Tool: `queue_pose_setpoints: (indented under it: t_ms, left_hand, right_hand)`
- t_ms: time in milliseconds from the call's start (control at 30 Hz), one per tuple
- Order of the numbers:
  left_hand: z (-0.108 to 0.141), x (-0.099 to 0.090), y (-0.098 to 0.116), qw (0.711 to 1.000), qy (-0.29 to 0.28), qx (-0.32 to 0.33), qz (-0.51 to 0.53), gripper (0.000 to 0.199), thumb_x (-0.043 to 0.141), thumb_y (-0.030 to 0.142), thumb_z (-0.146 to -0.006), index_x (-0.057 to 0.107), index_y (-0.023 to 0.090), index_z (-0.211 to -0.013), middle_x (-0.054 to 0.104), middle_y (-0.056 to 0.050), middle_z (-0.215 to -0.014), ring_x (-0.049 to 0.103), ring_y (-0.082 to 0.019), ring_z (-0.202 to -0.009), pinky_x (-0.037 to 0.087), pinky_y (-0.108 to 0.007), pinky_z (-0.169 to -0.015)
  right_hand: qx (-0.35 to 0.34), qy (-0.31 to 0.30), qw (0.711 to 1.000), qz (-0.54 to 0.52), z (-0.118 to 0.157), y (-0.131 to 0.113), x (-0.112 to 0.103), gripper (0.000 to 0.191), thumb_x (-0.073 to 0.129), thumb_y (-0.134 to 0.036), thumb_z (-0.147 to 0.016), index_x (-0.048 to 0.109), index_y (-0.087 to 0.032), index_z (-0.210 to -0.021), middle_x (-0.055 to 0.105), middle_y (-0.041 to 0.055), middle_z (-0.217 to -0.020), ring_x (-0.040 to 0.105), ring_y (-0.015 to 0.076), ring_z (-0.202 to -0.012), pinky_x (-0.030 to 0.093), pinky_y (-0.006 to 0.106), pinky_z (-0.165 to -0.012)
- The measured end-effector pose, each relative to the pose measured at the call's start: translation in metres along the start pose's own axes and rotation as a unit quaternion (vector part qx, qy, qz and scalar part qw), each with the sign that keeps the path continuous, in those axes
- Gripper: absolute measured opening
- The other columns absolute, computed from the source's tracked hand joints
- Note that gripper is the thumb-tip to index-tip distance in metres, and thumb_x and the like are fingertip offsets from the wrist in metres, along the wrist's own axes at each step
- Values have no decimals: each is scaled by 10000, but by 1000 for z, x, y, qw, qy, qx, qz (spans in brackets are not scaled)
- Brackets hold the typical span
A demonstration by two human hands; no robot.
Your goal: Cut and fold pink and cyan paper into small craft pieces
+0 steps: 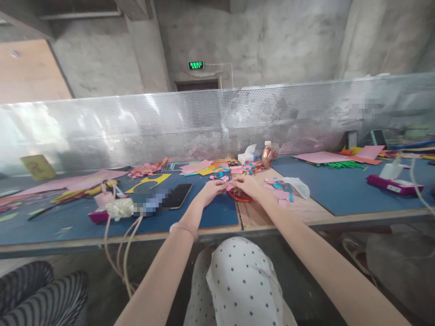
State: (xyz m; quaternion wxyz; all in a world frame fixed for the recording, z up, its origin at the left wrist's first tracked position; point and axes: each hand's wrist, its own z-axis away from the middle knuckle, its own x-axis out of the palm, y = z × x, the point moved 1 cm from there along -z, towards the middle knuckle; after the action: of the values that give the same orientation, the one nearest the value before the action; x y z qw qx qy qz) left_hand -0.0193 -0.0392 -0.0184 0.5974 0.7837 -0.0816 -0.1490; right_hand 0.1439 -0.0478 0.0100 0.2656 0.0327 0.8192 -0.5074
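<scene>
Above the near edge of the table my left hand [211, 190] and my right hand [248, 186] are close together, fingertips nearly meeting. Both have their fingers closed on a small piece of pink paper [229, 186], whose exact shape is too small to make out. Under my right hand shows the rim of a round red container [239, 198], mostly covered by the hand. Pink and blue paper scraps [281, 194] lie to the right of my right hand. More small pink and blue pieces [221, 174] lie just beyond my left hand.
A dark phone [181, 196] lies left of my hands, near yellow cut-out paper [149, 182]. Behind stand a bottle [267, 155] and a tissue pack [247, 156]. A clear plastic cup [299, 187] lies at right. Cables [126, 253] hang over the front edge; a perforated metal panel [170, 127] closes the back.
</scene>
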Motion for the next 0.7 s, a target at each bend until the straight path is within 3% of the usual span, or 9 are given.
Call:
queue_pose_setpoints:
  t_ms: [700]
  left_hand:
    - [-1, -1, -2, 1000, -11, 1, -15, 213, 493, 255, -813, 540, 125, -975, 566, -58, -984, 560, -159, -842, 472, -353, -727]
  right_hand:
    - [7, -4, 1000, -6, -2, 3, 1, 177, 491, -267, -821, 555, -109, -774, 524, -46, -568, 512, 59, -494, 456, 210, -511]
